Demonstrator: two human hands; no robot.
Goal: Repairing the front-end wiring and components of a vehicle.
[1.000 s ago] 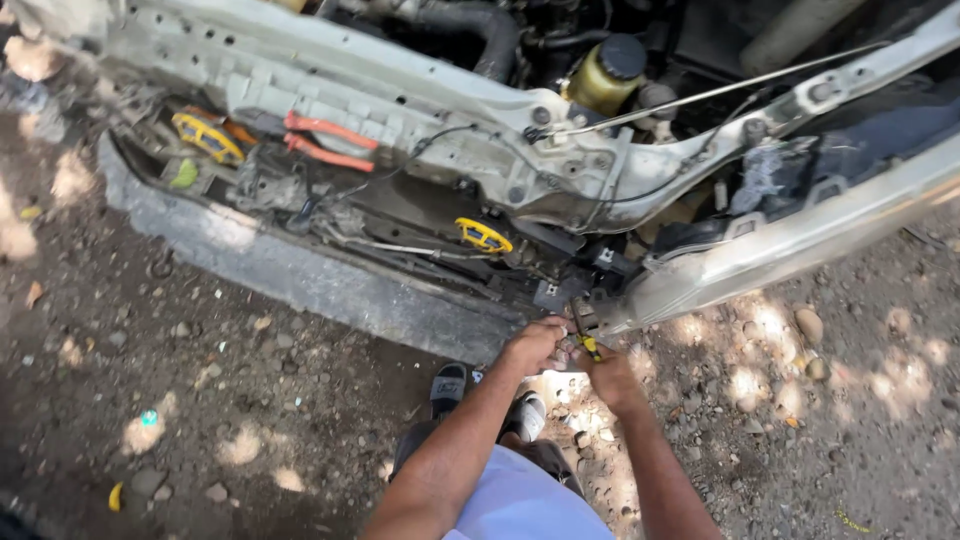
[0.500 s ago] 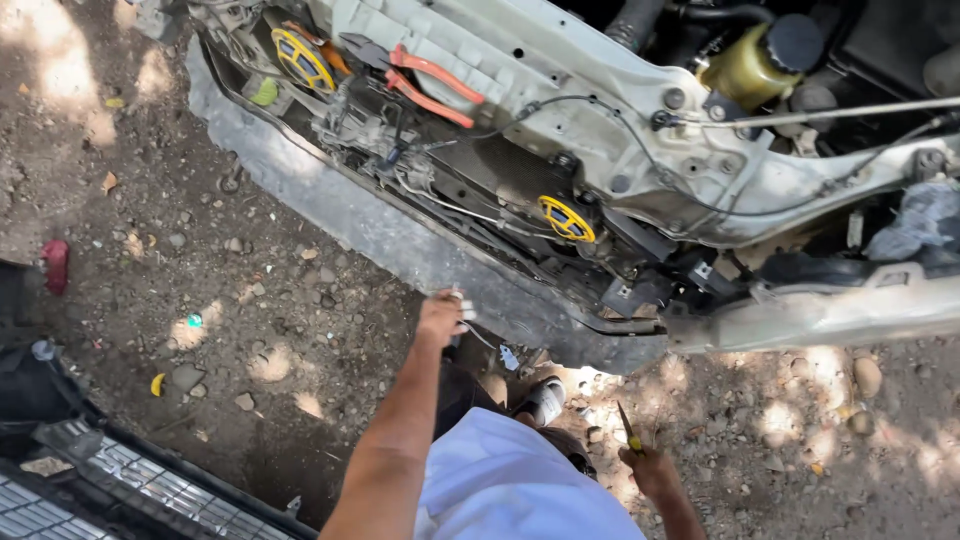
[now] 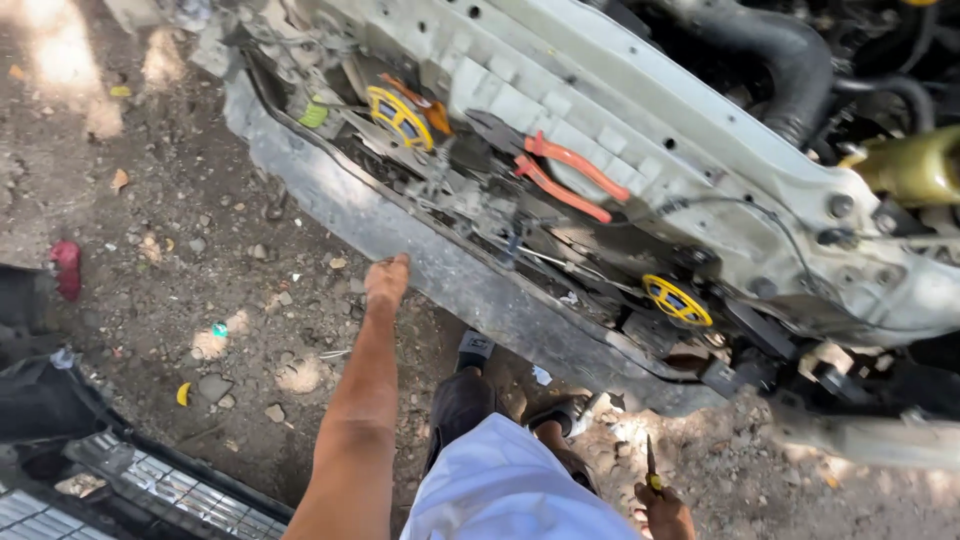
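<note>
Screwdriver (image 3: 651,468): slim tool with a yellow handle and a dark shaft, shaft pointing up and slightly away from the person, low in the view near the bottom edge.
Screwdriver location: in the right hand (image 3: 667,512), above bare dirt ground (image 3: 180,230), well apart from the car front.
Right hand pose: held low beside the person's white garment (image 3: 510,485), fist turned upward; fingers curled closed around the yellow handle.
Left hand (image 3: 386,280): arm stretched forward and fully extended; hand at the lower edge of the grey bumper beam (image 3: 440,265), touching or just short of it, cannot tell which.
Left hand fingers: bent loosely downward, knuckles toward the camera; nothing visible in them, though the underside of the hand is hidden.
Car front: stripped white radiator support panel (image 3: 600,110) running diagonally across the view, bumper cover off.
Pliers (image 3: 565,175): orange-handled pair resting on the ledge below the white panel, handles spread.
Horns: two yellow-grilled round units, one at upper left (image 3: 398,115), one at lower right (image 3: 677,300).
Hose: thick black hose (image 3: 790,60) at upper right; yellowish fluid reservoir (image 3: 915,165) beside it.
Ground: dirt with stones, dry leaves, patches of sunlight.
Detached part: black grille section (image 3: 150,480) lying at lower left.
Feet: dark sandals (image 3: 470,385) below the beam.
</note>
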